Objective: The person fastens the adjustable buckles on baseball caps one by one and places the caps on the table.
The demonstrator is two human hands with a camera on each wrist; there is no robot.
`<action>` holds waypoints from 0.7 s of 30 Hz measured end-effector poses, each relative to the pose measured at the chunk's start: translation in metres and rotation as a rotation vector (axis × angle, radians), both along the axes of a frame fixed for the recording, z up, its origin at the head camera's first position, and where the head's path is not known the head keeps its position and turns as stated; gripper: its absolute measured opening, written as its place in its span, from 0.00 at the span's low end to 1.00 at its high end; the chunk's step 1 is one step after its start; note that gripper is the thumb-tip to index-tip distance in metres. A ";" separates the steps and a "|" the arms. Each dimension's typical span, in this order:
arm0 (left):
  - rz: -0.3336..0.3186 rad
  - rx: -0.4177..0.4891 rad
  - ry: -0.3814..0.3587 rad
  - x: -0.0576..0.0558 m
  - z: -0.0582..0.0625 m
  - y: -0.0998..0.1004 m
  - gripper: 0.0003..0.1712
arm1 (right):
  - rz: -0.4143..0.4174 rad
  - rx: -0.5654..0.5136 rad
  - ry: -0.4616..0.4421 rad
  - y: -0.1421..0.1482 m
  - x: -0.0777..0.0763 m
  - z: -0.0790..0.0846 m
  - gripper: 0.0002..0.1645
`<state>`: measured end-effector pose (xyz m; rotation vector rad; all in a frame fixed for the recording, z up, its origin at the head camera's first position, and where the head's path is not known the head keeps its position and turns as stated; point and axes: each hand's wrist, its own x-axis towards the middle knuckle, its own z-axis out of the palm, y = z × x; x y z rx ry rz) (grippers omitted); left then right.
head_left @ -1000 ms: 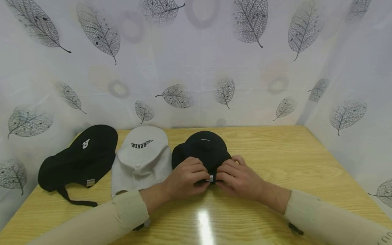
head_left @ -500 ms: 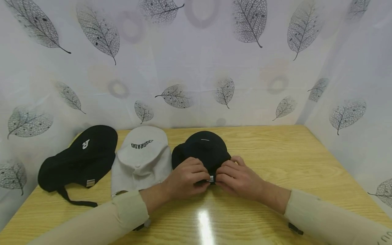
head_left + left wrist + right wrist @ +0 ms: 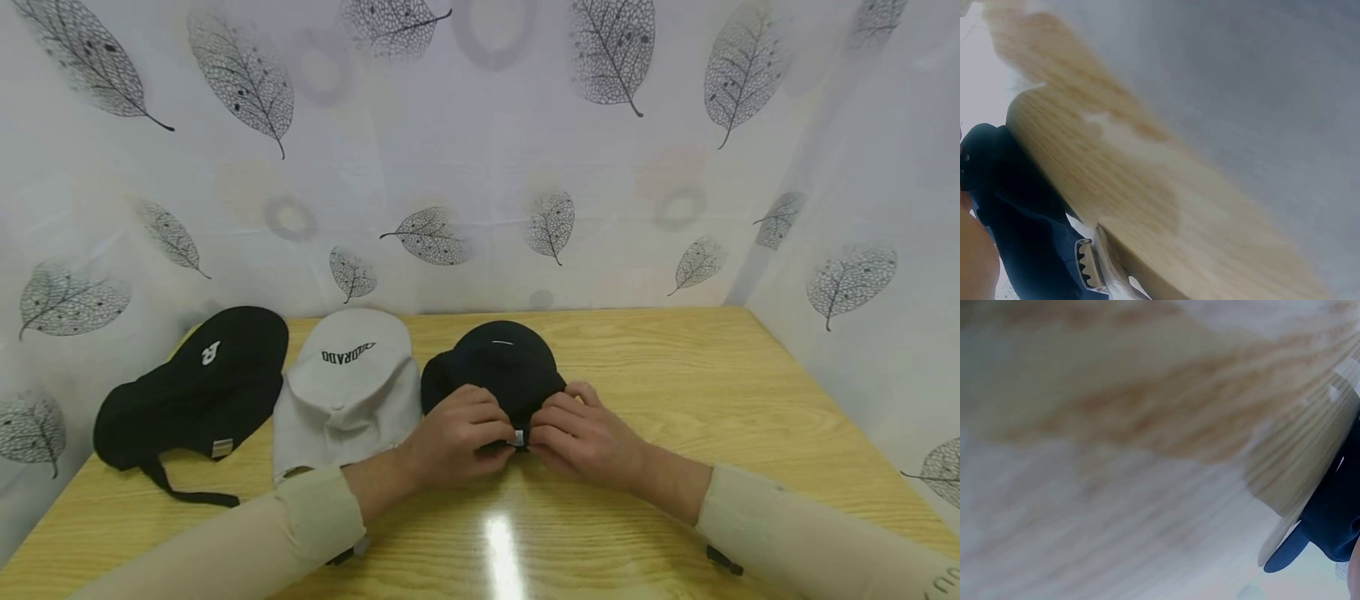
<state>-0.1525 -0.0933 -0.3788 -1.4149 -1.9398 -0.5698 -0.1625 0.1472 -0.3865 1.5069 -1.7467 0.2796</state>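
Observation:
A black cap (image 3: pixel 501 360) with a short white mark lies on the table, its rounded brim toward the back. At its near edge my left hand (image 3: pixel 456 435) pinches the cap with curled fingers. My right hand (image 3: pixel 588 433) grips the same edge a little to the right, fingertips just short of the left ones. Between the hands shows a small silvery buckle (image 3: pixel 516 437); in the left wrist view this metal buckle (image 3: pixel 1090 265) has a toothed edge. The right wrist view catches only part of the dark cap (image 3: pixel 1338 512) at its right side.
Left of my hands lies a light grey cap (image 3: pixel 352 367) lettered COLORADO, close beside the black one. Farther left is another black cap (image 3: pixel 202 392) with a white letter and a loose strap (image 3: pixel 187 496). A leaf-patterned curtain (image 3: pixel 480 167) borders the wooden table (image 3: pixel 675 367).

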 end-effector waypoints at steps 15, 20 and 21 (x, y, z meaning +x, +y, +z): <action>0.012 -0.003 -0.003 0.000 -0.001 -0.001 0.04 | -0.014 0.008 -0.001 0.000 0.000 0.000 0.10; 0.011 -0.001 -0.003 0.000 -0.001 -0.001 0.04 | -0.022 0.004 0.002 0.001 0.001 0.001 0.08; 0.009 0.000 -0.003 0.000 -0.001 -0.001 0.04 | -0.024 0.003 0.004 0.001 0.001 0.001 0.08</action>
